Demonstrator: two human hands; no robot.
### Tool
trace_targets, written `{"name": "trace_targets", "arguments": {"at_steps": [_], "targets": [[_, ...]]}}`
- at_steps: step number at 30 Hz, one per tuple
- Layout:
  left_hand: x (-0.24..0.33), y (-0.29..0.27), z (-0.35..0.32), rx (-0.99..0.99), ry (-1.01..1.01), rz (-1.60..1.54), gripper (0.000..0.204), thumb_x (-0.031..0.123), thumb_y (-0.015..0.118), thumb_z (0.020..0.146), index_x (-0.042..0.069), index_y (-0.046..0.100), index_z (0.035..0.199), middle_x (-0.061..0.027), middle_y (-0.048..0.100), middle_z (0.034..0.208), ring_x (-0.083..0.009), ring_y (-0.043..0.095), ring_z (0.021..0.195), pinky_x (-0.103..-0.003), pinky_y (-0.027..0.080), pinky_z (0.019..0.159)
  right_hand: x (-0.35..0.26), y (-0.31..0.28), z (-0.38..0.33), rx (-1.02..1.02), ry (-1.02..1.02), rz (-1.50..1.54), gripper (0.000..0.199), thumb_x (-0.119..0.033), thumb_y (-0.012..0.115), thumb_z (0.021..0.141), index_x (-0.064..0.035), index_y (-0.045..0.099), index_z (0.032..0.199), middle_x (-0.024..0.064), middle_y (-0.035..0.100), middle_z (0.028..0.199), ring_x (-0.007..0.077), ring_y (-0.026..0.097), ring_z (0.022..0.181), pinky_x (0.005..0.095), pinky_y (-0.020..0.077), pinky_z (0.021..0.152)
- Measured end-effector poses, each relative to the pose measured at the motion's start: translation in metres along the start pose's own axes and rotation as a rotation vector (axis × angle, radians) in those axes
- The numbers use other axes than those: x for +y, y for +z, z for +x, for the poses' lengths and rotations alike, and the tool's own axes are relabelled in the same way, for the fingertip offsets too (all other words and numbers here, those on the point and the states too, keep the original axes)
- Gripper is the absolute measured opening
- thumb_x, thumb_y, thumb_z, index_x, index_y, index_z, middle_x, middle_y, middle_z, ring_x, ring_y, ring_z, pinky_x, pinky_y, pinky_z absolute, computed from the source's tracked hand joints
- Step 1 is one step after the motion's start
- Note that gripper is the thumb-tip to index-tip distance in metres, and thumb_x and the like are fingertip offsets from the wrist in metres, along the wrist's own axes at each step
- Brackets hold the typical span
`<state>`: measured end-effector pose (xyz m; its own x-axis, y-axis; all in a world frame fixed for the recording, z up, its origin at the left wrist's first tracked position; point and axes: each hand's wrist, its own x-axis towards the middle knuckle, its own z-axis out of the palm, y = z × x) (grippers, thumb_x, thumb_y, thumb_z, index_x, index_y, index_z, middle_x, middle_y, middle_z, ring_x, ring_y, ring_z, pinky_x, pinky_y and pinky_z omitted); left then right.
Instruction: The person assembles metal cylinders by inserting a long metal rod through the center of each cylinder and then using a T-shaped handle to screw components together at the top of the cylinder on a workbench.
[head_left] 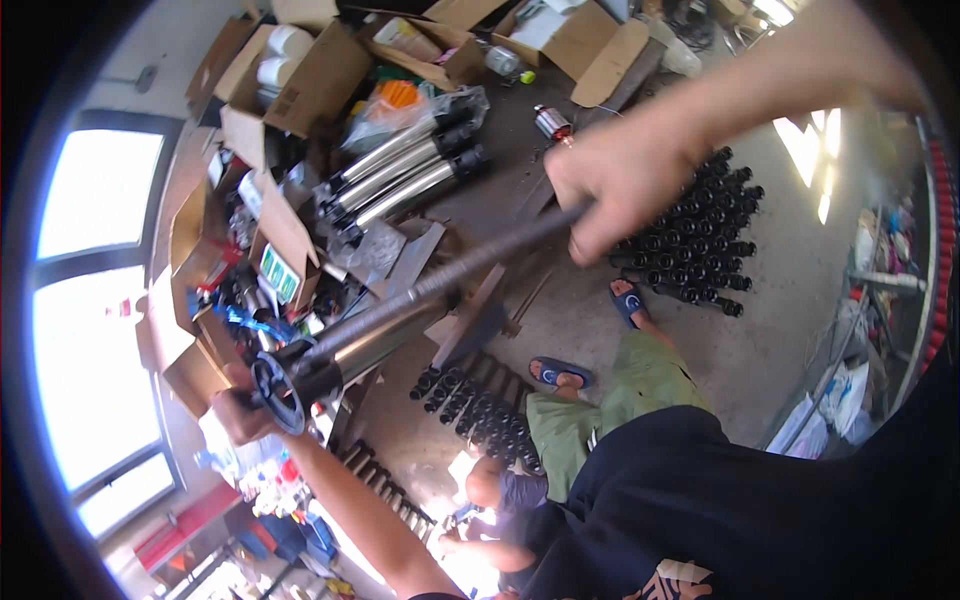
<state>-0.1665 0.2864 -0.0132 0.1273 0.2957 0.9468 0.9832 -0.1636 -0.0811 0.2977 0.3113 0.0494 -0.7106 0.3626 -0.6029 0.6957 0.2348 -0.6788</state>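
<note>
My right hand [625, 185] is closed round the upper end of a long dark metal bar [450, 268]. The bar slants down to the left, and its lower end meets a black collar [318, 378] on a shiny metal tube [385, 340]. Down at the left, my left hand [240, 412] grips a black ring-shaped end piece [277, 392] beside that collar. Its fingers are partly hidden behind the ring. How the bar joins the collar cannot be made out. Beyond my right hand, a small motor armature [552, 124] with a red part lies on the workbench [520, 90].
Several shiny tubes with black ends [405, 175] lie on the bench near open cardboard boxes [320, 85]. Black cylindrical parts [690, 240] stand grouped on the floor, with more [475, 410] nearer. Another person [500, 540] sits low at the bottom. A metal rack [885, 285] stands right.
</note>
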Motion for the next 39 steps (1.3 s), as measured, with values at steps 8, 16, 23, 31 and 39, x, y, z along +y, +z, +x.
{"name": "trace_targets", "arguments": {"at_steps": [8, 16, 23, 31, 39], "targets": [[-0.013, 0.071, 0.047, 0.051, 0.358, -0.263, 0.054, 0.04, 0.05, 0.104, 0.009, 0.038, 0.062, -0.0037, 0.034, 0.051, -0.0183, 0.034, 0.043, -0.034, 0.026, 0.046, -0.07, 0.27, 0.05, 0.289, -0.27, 0.867, 0.051, -0.034, 0.062, 0.095, 0.0006, 0.054, 0.058, 0.01, 0.048, 0.048, 0.0195, 0.047, 0.043, 0.0388, 0.0351, 0.045], [0.019, 0.141, 0.08, -0.179, 0.507, -0.915, 0.021, 0.024, 0.062, 0.096, 0.005, 0.06, 0.088, -0.0071, 0.055, 0.077, -0.0222, 0.056, 0.065, -0.029, 0.045, 0.061, -0.201, 0.397, 0.199, 0.844, -0.514, 1.226, 0.047, -0.034, 0.058, 0.101, -0.0043, 0.053, 0.065, 0.0017, 0.043, 0.052, 0.0093, 0.044, 0.047, 0.0322, 0.0328, 0.047], [0.078, 0.074, 0.069, -0.024, 0.302, -0.757, 0.066, 0.029, 0.077, 0.085, -0.002, 0.045, 0.133, -0.0263, 0.05, 0.123, -0.0426, 0.049, 0.112, -0.052, 0.039, 0.099, -0.246, 0.384, 0.254, 0.96, -0.412, 1.357, 0.039, -0.026, 0.056, 0.101, -0.0059, 0.053, 0.068, -0.0025, 0.045, 0.057, 0.0078, 0.042, 0.054, 0.0286, 0.0355, 0.054], [0.002, -0.199, -0.109, -1.188, -1.516, -0.968, 0.041, 0.043, 0.056, 0.096, 0.005, 0.061, 0.112, -0.0064, 0.059, 0.088, -0.0149, 0.053, 0.075, -0.033, 0.045, 0.063, -0.128, 0.205, 0.22, 1.675, -0.585, 0.342, 0.032, -0.014, 0.059, 0.093, 0.0001, 0.05, 0.12, 0.0143, 0.049, 0.11, 0.0281, 0.05, 0.102, 0.0398, 0.0393, 0.089], [0.139, -0.213, -0.01, -0.835, -0.761, 0.063, 0.034, 0.036, 0.061, 0.089, 0.002, 0.064, 0.087, -0.0189, 0.068, 0.082, -0.0419, 0.065, 0.08, -0.053, 0.052, 0.074, -0.101, -0.183, 0.206, 0.841, -0.567, -1.336, 0.027, -0.039, 0.07, 0.087, -0.0127, 0.067, 0.084, 0.0117, 0.066, 0.078, 0.0339, 0.066, 0.077, 0.0445, 0.0517, 0.069]]}}
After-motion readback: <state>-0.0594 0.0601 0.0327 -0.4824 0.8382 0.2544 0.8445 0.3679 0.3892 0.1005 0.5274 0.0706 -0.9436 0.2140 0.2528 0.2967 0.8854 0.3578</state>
